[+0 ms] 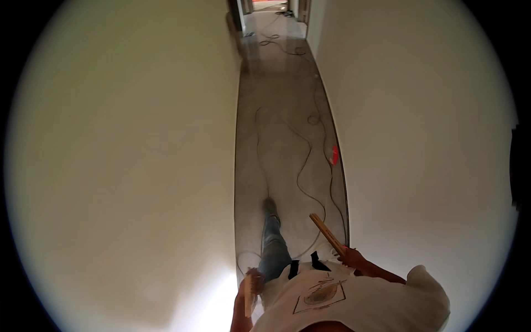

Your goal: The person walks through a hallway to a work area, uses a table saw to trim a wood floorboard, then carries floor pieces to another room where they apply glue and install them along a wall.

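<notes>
In my right hand (349,258), at my side, I grip a long narrow wooden strip (323,228) that points forward over the floor. My left hand (253,279) is low beside my left leg, closed on a shorter-looking light wooden piece (248,301), partly hidden by my arm. My left leg (272,243) is stretched forward along the corridor, its shoe slightly blurred.
I am in a narrow corridor between a left wall (127,166) and right wall (426,155). Long dark cables (298,180) snake along the grey floor (279,88), with a red object (334,156) by the right wall. A doorway (271,8) stands at the far end.
</notes>
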A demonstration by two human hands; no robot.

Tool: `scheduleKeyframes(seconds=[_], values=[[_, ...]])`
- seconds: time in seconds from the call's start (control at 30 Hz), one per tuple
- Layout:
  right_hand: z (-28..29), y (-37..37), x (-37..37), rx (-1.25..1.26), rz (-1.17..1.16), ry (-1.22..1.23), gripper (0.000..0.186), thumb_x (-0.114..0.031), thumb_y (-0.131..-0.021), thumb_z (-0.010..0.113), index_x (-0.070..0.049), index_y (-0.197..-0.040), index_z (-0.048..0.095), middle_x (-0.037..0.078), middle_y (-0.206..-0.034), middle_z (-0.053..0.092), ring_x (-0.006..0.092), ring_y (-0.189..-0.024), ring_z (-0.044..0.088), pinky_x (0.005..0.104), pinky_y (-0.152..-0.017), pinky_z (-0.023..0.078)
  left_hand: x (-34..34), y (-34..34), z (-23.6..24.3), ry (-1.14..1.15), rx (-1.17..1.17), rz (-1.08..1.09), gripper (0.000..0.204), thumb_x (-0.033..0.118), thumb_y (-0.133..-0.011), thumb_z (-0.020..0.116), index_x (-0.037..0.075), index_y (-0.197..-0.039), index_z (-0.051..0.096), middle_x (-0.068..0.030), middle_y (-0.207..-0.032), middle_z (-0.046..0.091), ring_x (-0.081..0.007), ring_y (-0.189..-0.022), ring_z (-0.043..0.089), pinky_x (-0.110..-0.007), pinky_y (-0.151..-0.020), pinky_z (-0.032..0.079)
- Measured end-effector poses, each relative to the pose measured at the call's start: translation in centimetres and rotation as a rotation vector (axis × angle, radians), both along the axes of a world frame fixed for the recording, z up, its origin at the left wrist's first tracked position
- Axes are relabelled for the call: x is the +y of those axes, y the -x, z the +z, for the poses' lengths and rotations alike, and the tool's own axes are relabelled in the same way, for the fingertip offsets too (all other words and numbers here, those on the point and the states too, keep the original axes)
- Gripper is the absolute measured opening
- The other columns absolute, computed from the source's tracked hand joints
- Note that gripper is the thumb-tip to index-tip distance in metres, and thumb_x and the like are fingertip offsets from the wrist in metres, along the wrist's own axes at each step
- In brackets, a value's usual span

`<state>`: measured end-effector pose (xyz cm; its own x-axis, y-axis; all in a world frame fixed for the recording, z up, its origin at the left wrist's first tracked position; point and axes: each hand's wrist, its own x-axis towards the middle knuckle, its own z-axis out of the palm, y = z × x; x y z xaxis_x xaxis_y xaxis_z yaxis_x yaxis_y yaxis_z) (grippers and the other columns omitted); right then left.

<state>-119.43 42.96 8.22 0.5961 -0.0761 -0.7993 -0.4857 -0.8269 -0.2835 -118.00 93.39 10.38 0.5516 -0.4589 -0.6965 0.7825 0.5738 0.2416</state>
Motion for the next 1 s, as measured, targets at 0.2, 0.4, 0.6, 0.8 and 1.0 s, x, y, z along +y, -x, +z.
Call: scheduleKeyframes(seconds=[0.2, 0.4, 0.6, 0.8, 1.0], values=[[1.1, -5.2, 1.9, 0.045, 0.016, 0.041, 0.051, -0.045, -0.084, 0.076, 0.006, -0.083, 0.071, 0.026, -0.088, 0.071, 0.0315, -0.084, 0.071, 0.0435, -0.071, 0.055, 1.0, -23.5, 7.9, -0.076, -0.036, -0.394, 0.056, 0.064, -0.103, 0.042, 0.013, -0.09, 0.063, 0.0012, -0.067, 0.055, -0.0107, -0.05, 0.048, -0.024, -0.042, 0.037], [2.0, -19.1, 1.9, -0.005, -0.5, -0.075, 0.046, -0.039, -0.078, 0.084, 0.005, -0.08, 0.071, 0.016, -0.081, 0.072, 0.0226, -0.066, 0.069, 0.0405, -0.059, 0.05, -5.3, -51.0, 14.5, -0.364, -0.213, -0.739, 0.069, 0.07, -0.1, 0.042, 0.005, -0.089, 0.064, -0.001, -0.055, 0.05, -0.0126, -0.043, 0.046, -0.027, -0.044, 0.039], [4.5, -41.0, 1.3, -0.001, -0.742, -0.083, 0.047, -0.035, -0.076, 0.087, 0.007, -0.083, 0.07, 0.017, -0.081, 0.072, 0.0263, -0.071, 0.069, 0.0415, -0.065, 0.052, -9.8, -74.3, 9.0, -0.57, -0.275, -0.852, 0.062, 0.07, -0.098, 0.049, 0.011, -0.096, 0.067, 0.001, -0.074, 0.061, -0.0107, -0.063, 0.055, -0.026, -0.058, 0.045], [-1.5, -61.6, -6.0, 0.121, -0.602, -0.028, 0.043, -0.036, -0.077, 0.084, 0.005, -0.089, 0.077, 0.018, -0.084, 0.075, 0.0274, -0.074, 0.072, 0.0394, -0.069, 0.054, -11.9, -86.3, 4.8, 0.564, 0.242, -0.34, 0.053, 0.06, -0.098, 0.055, 0.009, -0.102, 0.068, -0.0065, -0.085, 0.063, -0.018, -0.067, 0.059, -0.034, -0.056, 0.048], [3.6, -87.4, -16.1, 0.152, -0.669, -0.24, 0.036, -0.03, -0.083, 0.083, 0.003, -0.082, 0.069, 0.013, -0.071, 0.071, 0.0223, -0.064, 0.07, 0.0402, -0.058, 0.054, -17.8, -98.6, 4.8, 0.144, 0.191, -0.248, 0.047, 0.055, -0.099, 0.056, 0.008, -0.1, 0.064, -0.0025, -0.076, 0.058, -0.0137, -0.057, 0.055, -0.028, -0.046, 0.044]])
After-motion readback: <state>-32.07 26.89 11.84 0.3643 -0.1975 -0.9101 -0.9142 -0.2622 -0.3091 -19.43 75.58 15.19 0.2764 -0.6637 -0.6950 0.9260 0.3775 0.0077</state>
